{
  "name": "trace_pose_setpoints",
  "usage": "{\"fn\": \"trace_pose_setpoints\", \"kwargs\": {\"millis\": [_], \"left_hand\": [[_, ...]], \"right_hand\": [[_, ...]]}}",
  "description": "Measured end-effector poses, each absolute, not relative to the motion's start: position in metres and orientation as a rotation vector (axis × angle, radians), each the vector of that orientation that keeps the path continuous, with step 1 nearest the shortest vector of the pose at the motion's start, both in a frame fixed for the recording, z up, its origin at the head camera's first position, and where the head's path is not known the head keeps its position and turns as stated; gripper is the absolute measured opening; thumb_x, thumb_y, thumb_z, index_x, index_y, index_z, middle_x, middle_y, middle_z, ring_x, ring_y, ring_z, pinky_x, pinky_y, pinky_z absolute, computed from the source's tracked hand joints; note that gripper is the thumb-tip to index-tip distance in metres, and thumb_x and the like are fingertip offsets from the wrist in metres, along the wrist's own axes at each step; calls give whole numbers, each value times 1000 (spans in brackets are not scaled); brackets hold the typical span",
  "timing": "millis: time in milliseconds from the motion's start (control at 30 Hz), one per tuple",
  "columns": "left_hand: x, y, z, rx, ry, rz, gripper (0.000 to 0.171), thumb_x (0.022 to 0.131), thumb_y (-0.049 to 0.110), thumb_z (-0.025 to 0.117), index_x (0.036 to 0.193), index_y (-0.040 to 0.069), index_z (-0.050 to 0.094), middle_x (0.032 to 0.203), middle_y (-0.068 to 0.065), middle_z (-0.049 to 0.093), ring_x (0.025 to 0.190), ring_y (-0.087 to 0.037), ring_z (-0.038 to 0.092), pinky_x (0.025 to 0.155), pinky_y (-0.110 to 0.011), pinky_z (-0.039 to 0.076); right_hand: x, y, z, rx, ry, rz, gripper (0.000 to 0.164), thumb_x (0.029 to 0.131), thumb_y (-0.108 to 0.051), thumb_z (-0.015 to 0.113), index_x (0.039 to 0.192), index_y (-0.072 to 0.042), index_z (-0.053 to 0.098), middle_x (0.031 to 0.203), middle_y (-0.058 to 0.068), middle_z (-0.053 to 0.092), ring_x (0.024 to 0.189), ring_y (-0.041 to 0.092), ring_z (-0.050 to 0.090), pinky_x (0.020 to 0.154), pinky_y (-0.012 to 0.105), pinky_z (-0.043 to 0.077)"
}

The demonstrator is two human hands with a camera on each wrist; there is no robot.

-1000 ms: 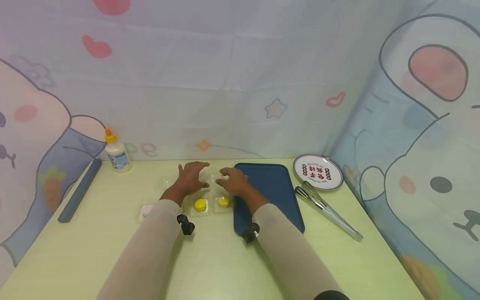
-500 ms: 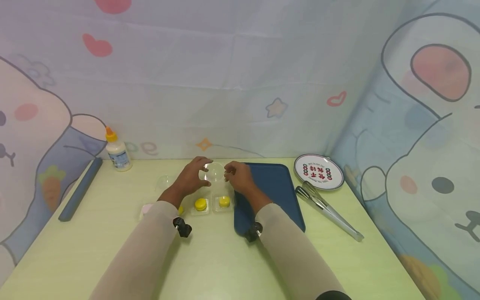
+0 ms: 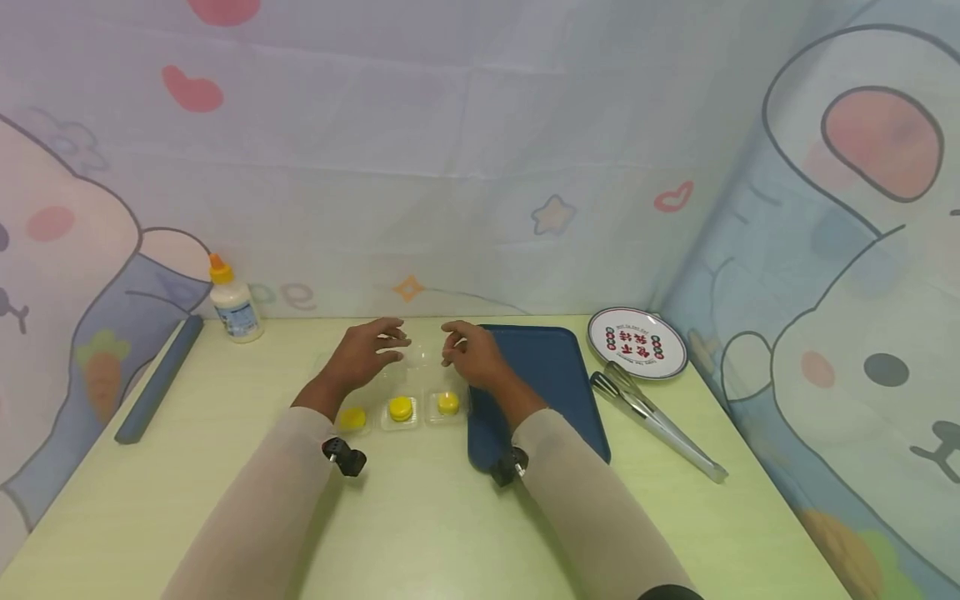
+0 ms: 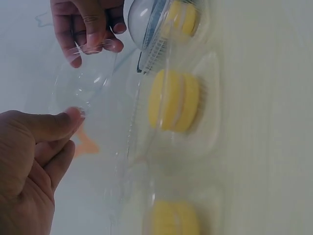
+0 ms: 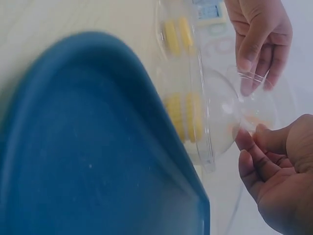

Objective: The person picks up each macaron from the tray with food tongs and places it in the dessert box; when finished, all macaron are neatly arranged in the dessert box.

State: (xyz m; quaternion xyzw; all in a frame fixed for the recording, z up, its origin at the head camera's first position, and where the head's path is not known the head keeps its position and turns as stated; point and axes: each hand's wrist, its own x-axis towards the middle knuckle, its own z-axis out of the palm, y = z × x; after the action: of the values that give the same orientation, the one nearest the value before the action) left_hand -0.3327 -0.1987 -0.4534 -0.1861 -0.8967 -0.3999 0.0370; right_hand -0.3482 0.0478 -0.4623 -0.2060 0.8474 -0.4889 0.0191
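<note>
Pinching a clear plastic dome [image 4: 83,81] from both sides, basically: the left hand [image 3: 360,358] has its thumb and fingers on one edge, and the right hand [image 3: 476,358] has its thumb and fingertips on the opposite edge. The dome sits between the hands, just beyond a row of yellow sandwich cookies [image 3: 401,408]. It's so see-through that I can't tell whether it's joined to one of the packs. Three of those cookies show up in the head view, each in its own clear plastic pack [image 3: 400,424] on the pale tabletop [image 3: 427,525]. Right hand is partly over a dark blue tray [image 3: 543,367], just beside the rightmost cookie. Further right there's a pair of metal tongs [image 3: 660,423] lying at a slant, with a white plate [image 3: 637,343] with red lettering near them. Way over on the left are a glue bottle [image 3: 237,312] standing upright and a blue-grey bar [image 3: 160,379] lying at an angle.
</note>
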Motion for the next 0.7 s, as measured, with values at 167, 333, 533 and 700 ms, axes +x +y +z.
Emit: {"fn": "trace_pose_setpoints", "kwargs": {"millis": [167, 333, 533, 700], "left_hand": [[-328, -207, -452, -568, -2703, -1311, 41, 103, 2, 72, 143, -1, 65, 138, -23, 74, 121, -44, 77, 105, -55, 63], [-325, -212, -449, -539, -2670, -1442, 30, 104, 3, 72, 134, 1, 70, 137, -23, 73, 113, -43, 80, 95, -47, 67], [-317, -216, -444, -564, -2682, -1529, 26, 107, 6, 68, 133, 1, 71, 142, -26, 68, 119, -45, 77, 93, -38, 68], [-310, -221, -441, -599, -2700, -1565, 28, 108, 10, 69, 134, 2, 72, 144, -25, 68, 123, -49, 74, 101, -49, 65]], "right_hand": [[-342, 42, -460, -718, 2656, -1462, 38, 108, 2, 62, 146, 1, 64, 112, 19, 71, 106, 39, 78, 80, 34, 64], [-336, 39, -458, -779, 2741, -1376, 33, 108, -3, 66, 141, -2, 69, 114, 16, 74, 103, 32, 76, 84, 34, 61], [-332, 39, -459, -812, 2662, -1439, 32, 112, -14, 62, 142, -1, 68, 118, 18, 70, 94, 36, 79, 77, 28, 58], [-329, 41, -459, -807, 2642, -1447, 33, 114, -30, 61, 134, -6, 73, 124, 14, 72, 99, 27, 79, 90, 35, 64]]}}
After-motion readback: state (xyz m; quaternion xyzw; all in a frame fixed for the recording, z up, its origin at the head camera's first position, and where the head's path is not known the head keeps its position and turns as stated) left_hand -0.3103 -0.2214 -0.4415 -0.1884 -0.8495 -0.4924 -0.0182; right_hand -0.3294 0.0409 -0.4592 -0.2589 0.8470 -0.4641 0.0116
